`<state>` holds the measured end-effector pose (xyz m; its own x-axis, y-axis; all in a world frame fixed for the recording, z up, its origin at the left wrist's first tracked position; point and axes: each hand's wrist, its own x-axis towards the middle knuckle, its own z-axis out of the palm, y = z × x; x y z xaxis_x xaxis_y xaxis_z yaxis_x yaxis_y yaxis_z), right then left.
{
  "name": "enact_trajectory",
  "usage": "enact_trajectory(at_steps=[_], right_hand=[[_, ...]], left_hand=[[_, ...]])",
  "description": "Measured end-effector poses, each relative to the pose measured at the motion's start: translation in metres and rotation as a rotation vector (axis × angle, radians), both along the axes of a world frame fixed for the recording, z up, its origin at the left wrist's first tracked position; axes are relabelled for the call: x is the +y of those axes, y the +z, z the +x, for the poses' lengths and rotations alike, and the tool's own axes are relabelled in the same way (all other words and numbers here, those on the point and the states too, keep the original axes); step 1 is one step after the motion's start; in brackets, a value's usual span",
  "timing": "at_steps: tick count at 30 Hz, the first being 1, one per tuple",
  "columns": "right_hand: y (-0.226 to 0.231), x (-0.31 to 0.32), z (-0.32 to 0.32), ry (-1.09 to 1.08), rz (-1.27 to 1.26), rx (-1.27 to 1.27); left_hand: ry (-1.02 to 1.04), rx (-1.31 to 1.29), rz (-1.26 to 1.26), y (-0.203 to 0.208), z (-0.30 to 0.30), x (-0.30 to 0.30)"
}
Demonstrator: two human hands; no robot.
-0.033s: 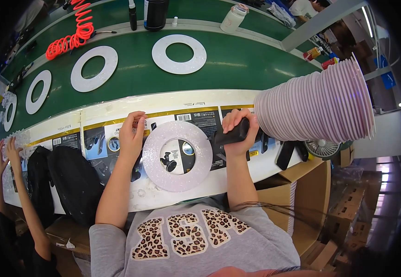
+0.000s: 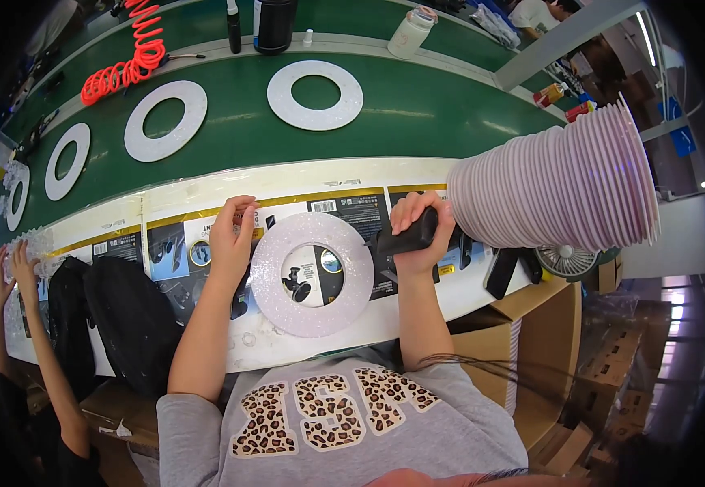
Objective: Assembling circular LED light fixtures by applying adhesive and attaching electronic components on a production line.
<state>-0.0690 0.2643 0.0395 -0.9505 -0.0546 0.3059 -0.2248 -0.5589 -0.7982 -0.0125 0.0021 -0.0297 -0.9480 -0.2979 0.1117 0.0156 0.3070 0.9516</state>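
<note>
A flat, white, speckled ring (image 2: 275, 312) lies in front of me on the white worktop, over sheets printed with pictures. Beside its upper left edge is my left hand (image 2: 235, 231), fingers bent and slightly apart from the thumb, nothing visible in them. My right hand (image 2: 421, 235) is wrapped around a black, block-like handheld tool (image 2: 408, 235) with rounded corners, whose narrower end points toward the ring's right edge. I cannot make out the tool's exact kind, and its underside is hidden. Close to that hand, a tall stack of similar rings (image 2: 547, 183) leans to the right.
On the green belt (image 2: 231, 154) beyond the worktop lie several rings, one of them (image 2: 315, 95) straight ahead. Black cloth-like bundles (image 2: 129, 316) rest at left, near another person's hands (image 2: 16, 268). A small fan (image 2: 567, 260) and an open cardboard box (image 2: 543, 341) are at right.
</note>
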Motion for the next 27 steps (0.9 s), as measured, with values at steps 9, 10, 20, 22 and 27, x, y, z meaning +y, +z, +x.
enact_trajectory(at_steps=[9, 10, 20, 22, 27], right_hand=[[-0.001, -0.001, 0.0, 0.03, -0.018, 0.003], [0.0, -0.001, 0.0, 0.023, -0.012, -0.001], [0.006, -0.003, 0.002, -0.001, -0.017, -0.007], [0.009, -0.004, 0.002, -0.008, -0.05, 0.026], [0.029, -0.041, 0.005, 0.116, 0.031, 0.059]], left_hand=[[0.034, 0.061, -0.02, -0.002, -0.001, 0.002], [0.033, 0.061, -0.021, -0.001, -0.001, 0.002], [0.048, 0.067, -0.036, -0.002, 0.0, 0.0], [0.024, 0.027, -0.041, -0.003, -0.001, 0.0], [0.053, 0.096, -0.017, -0.007, -0.001, 0.001]])
